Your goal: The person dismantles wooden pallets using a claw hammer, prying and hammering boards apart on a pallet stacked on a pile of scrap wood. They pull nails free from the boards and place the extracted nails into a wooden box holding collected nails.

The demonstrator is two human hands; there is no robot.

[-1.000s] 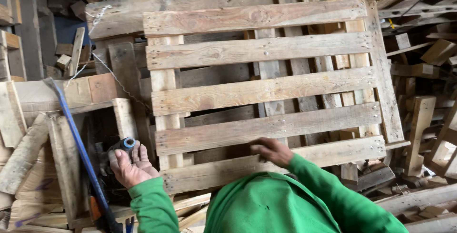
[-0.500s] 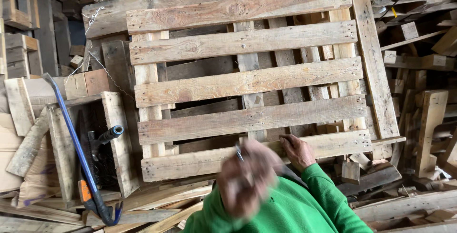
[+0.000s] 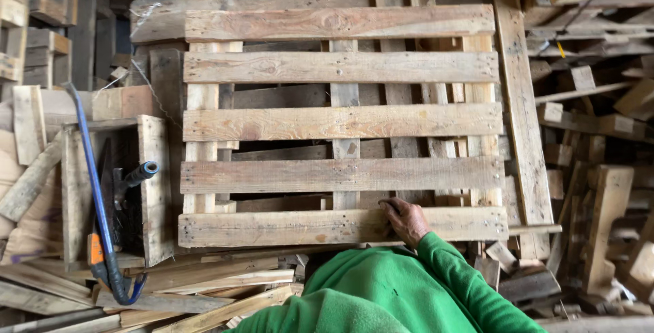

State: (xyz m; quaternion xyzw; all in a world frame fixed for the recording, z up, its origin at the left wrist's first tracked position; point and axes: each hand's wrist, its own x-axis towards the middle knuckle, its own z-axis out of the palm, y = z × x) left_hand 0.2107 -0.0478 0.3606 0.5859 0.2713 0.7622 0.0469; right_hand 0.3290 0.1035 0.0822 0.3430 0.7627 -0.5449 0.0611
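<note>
Scrap timber and stacked boards crowd every side of a wooden pallet standing on edge against the heap. Its five slats run across, and the right hand, in a green sleeve, rests flat on the lowest slat near that slat's right end, fingers loosely curled over the top edge, pinching nothing. Off the pallet's left edge a long blue pry bar leans against a small wooden crate, and a grey-handled tool pokes out of the crate. No left hand shows
</note>
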